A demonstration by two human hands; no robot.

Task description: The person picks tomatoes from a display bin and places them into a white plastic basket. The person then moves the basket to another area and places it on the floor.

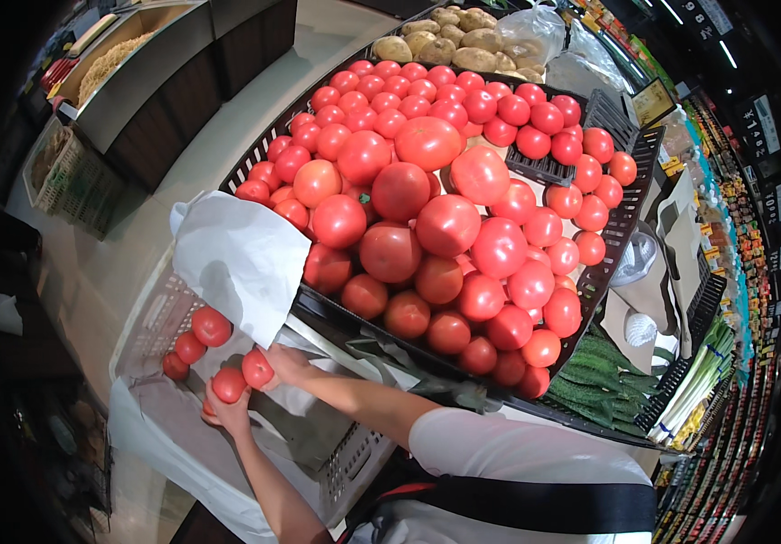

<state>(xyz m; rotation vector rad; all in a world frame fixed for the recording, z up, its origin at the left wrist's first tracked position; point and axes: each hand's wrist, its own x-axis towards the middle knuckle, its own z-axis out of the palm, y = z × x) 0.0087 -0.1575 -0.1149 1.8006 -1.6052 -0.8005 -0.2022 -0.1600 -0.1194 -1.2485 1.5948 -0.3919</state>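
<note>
My left hand [230, 411] is inside a white plastic basket [343, 469] lined with white paper [179, 435], its fingers around a red tomato [229, 385]. A sliver of another tomato [208, 408] shows by its fingers; whether it is held too, I cannot tell. Right beside it, my right hand [288, 365] grips a second tomato [257, 368] from the right. Three more tomatoes [190, 347] lie in a row along the basket's far left side. A paper flap [241, 255] hangs over the basket's far corner, leaning by the tomato display.
A black slotted crate [608, 251] heaped with tomatoes [401, 190] stands beyond the basket. Potatoes [458, 41] lie behind it; dark green cucumbers [594, 381] and spring onions [696, 381] are at right. Across the aisle floor [227, 143] stand a counter [159, 88] and another basket [81, 177].
</note>
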